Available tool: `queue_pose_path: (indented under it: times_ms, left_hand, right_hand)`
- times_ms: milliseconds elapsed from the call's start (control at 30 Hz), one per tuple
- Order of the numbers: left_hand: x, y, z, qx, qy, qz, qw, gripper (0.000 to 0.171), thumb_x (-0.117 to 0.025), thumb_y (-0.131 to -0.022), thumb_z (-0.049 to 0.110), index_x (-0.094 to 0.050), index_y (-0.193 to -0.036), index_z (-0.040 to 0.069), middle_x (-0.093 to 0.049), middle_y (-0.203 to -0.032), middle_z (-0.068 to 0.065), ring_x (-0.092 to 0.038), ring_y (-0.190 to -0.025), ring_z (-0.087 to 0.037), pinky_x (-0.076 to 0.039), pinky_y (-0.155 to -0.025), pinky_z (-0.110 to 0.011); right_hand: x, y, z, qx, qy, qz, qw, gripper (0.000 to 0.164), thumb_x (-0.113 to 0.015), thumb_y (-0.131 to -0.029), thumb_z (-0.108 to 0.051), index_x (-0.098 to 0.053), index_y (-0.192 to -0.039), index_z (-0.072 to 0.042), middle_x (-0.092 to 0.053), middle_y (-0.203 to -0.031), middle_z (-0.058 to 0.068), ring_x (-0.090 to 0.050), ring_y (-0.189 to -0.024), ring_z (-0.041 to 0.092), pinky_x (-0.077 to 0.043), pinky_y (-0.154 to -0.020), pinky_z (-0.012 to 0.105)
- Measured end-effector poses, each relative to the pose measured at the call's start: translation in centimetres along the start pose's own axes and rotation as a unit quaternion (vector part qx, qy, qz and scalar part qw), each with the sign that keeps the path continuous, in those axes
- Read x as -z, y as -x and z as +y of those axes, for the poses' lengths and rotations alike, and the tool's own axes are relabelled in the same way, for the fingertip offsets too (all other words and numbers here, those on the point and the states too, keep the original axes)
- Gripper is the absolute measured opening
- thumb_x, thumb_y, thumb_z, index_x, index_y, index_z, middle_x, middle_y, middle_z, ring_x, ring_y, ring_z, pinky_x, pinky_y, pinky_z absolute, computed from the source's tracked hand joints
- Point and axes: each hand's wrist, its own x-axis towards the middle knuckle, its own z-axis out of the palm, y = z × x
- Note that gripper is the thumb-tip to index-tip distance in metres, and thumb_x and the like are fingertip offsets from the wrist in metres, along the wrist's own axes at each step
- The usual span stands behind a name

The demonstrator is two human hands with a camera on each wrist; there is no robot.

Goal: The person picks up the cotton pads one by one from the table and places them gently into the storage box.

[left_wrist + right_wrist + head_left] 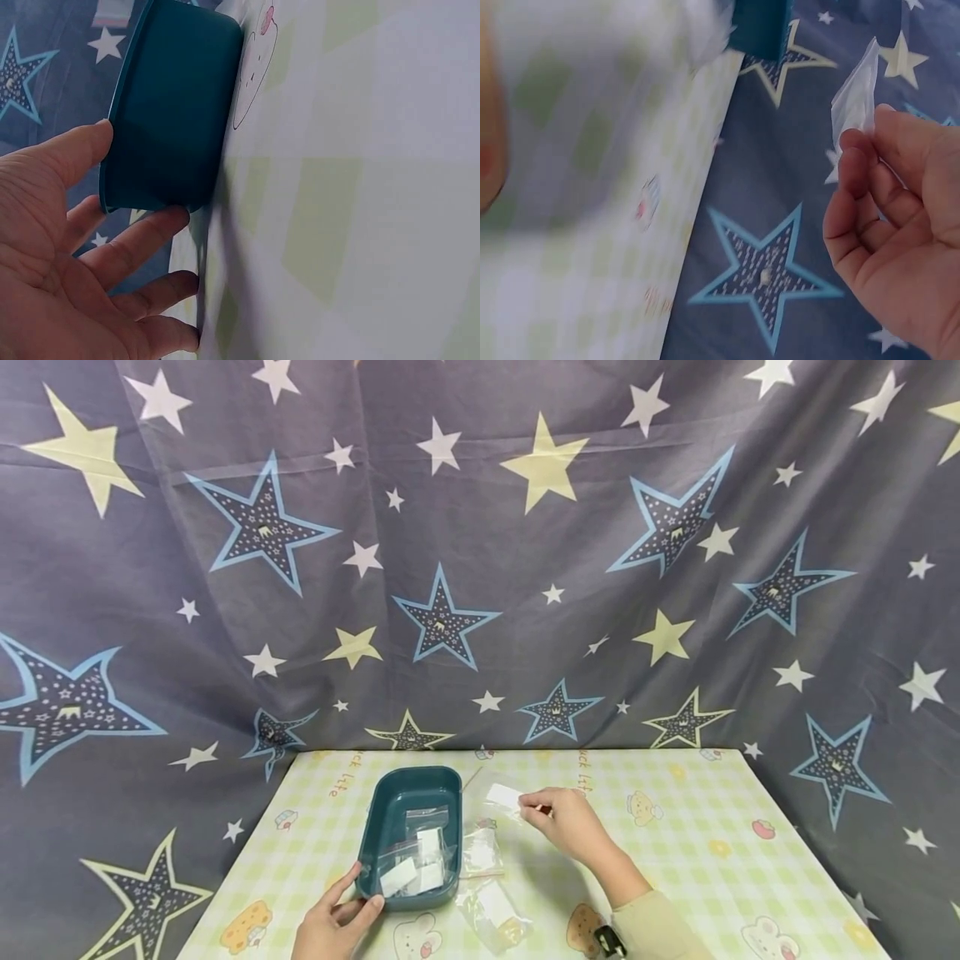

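Well, clear bag (pixel 502 796) with white piece inside, lower centre of frame, just right of teal bin (pixel 422 783). Right hand (pixel 573 822) pinches bag; long axis slants, free end toward upper left. Right wrist view: bag nearly upright, narrow. Left hand (pixel 336 922) spread, fingertips touching bin's lower-left corner. Head view shows packets (pixel 427 864) inside bin; left wrist view, only outer wall. Worktop (pixel 675 860) checked green.

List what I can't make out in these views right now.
Bags in the bin: head view, exact count lost where clear plastic overlaps.
Bin contents: left wrist view, hidden by its outer wall.
Held bag's gripped end: right wrist view, covered by the right hand.
Bin's upper part: right wrist view, cut off by the top edge.
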Motion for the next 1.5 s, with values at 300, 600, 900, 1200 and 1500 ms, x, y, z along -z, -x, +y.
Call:
queue_pose_path:
  times_ms: [300, 600, 900, 1200, 1500]
  left_hand:
    - [0.1, 0.0, -0.2, 0.01, 0.005, -0.004, 0.9999, 0.101, -0.087, -0.081, 0.063, -0.052, -0.16, 0.012, -0.078, -0.119, -0.027, -0.078, -0.11, -0.042, -0.065, -0.087, -0.052]
    - [0.0, -0.2, -0.1, -0.016, -0.008, 0.008, 0.9998, 0.094, -0.086, -0.084, 0.059, -0.053, -0.159, 0.013, -0.081, -0.115, -0.022, -0.078, -0.111, -0.04, -0.06, -0.099, -0.06]
    - [0.1, -0.2, -0.1, -0.005, 0.002, -0.004, 1.0, 0.096, -0.086, -0.084, 0.061, -0.052, -0.16, 0.013, -0.079, -0.119, -0.025, -0.078, -0.111, -0.04, -0.063, -0.093, -0.056]
    - [0.1, -0.2, -0.1, 0.007, 0.014, -0.01, 0.9998, 0.101, -0.086, -0.081, 0.065, -0.052, -0.16, 0.014, -0.078, -0.12, -0.026, -0.078, -0.111, -0.041, -0.065, -0.089, -0.053]
    - [0.2, -0.1, 0.1, 0.008, 0.011, -0.009, 0.9999, 0.1, -0.087, -0.081, 0.064, -0.052, -0.16, 0.013, -0.078, -0.121, -0.027, -0.078, -0.11, -0.042, -0.065, -0.089, -0.054]
  right_hand:
    - [-2.8, -2.2, -3.1, 0.035, -0.009, -0.071, 0.997, 0.028, -0.075, -0.101, -0.02, -0.081, -0.123, -0.004, -0.082, -0.114, 0.01, -0.071, -0.084, 0.014, -0.057, -0.073, 0.023]
    - [-5.7, -3.7, -5.1, 0.014, -0.002, -0.125, 0.992, 0.039, -0.075, -0.101, -0.027, -0.076, -0.134, -0.006, -0.079, -0.126, 0.011, -0.075, -0.092, 0.017, -0.06, -0.08, 0.028]
    - [-7.6, -4.8, -6.3, 0.021, 0.075, -0.146, 0.986, 0.042, -0.075, -0.102, -0.033, -0.074, -0.138, -0.011, -0.077, -0.134, 0.005, -0.071, -0.129, 0.025, -0.058, -0.108, 0.04]
    - [-8.6, -5.1, -6.7, 0.018, 0.116, -0.154, 0.981, 0.045, -0.076, -0.102, -0.035, -0.072, -0.14, -0.012, -0.076, -0.137, 0.004, -0.07, -0.131, 0.025, -0.057, -0.11, 0.039]
    - [-8.9, -5.3, -7.3, 0.016, 0.142, -0.171, 0.975, 0.053, -0.073, -0.103, -0.038, -0.064, -0.151, -0.018, -0.067, -0.151, 0.003, -0.064, -0.14, 0.024, -0.055, -0.114, 0.04]
